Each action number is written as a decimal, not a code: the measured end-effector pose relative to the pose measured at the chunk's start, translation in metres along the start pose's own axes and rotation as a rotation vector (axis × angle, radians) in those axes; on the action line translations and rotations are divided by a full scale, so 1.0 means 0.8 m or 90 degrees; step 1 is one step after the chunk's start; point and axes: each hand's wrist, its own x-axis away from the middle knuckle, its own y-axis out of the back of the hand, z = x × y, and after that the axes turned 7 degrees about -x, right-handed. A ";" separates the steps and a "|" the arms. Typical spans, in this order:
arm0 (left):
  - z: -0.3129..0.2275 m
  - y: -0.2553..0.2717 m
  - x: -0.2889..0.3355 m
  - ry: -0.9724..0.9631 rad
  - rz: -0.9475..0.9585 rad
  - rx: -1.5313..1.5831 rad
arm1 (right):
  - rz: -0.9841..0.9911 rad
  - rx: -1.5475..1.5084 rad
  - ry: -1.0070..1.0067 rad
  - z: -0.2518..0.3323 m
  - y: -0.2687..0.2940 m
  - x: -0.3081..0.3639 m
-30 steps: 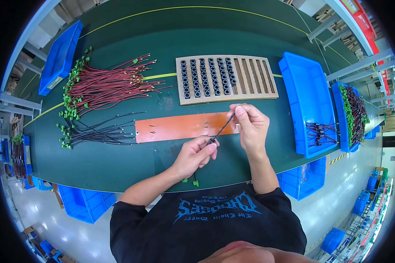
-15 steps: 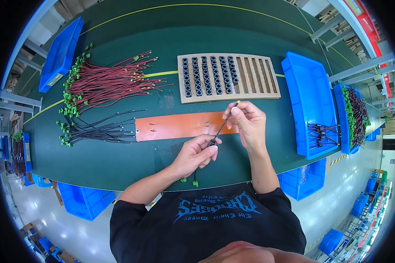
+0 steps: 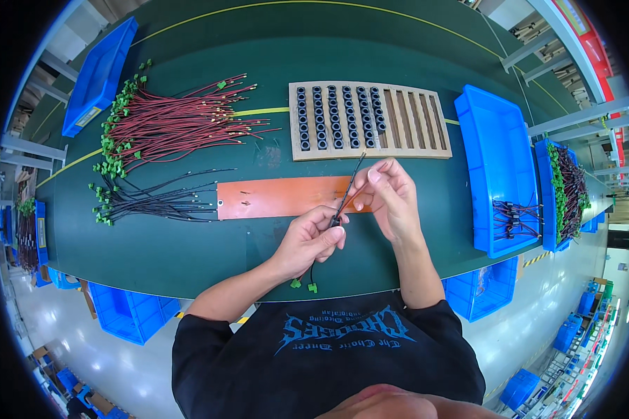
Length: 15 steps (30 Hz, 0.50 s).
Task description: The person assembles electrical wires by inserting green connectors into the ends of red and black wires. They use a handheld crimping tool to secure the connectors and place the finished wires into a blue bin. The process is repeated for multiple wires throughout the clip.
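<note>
Green surface (image 3: 189, 258) is carrying a wooden rack (image 3: 405, 153), where six columns of black rings are sitting, the sixth shorter. One blue tray (image 3: 496, 153) is holding dark cables (image 3: 514, 216), too tangled to count. Left hand (image 3: 313, 241) is keeping its grip narrow on one black cable (image 3: 350, 187) and its sleeve (image 3: 335, 221), fingers hiding part; two green plugs (image 3: 312, 287) are hanging below. Right hand (image 3: 395, 195) is hovering beside the cable's upper length; I cannot tell whether its grip is touching.

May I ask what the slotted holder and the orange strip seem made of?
The slotted holder looks like matt wood or fibreboard, judging by its tan faces. The orange strip may be smooth plastic or laminate, given its soft sheen.
</note>
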 end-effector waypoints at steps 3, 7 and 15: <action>-0.004 -0.003 0.001 0.020 0.003 0.002 | 0.027 0.021 -0.021 0.003 -0.010 0.004; -0.005 -0.006 0.001 0.048 -0.018 0.006 | 0.113 0.312 0.025 0.006 -0.006 0.003; -0.009 0.000 -0.003 0.097 0.088 0.091 | 0.080 0.124 -0.021 -0.005 -0.019 0.016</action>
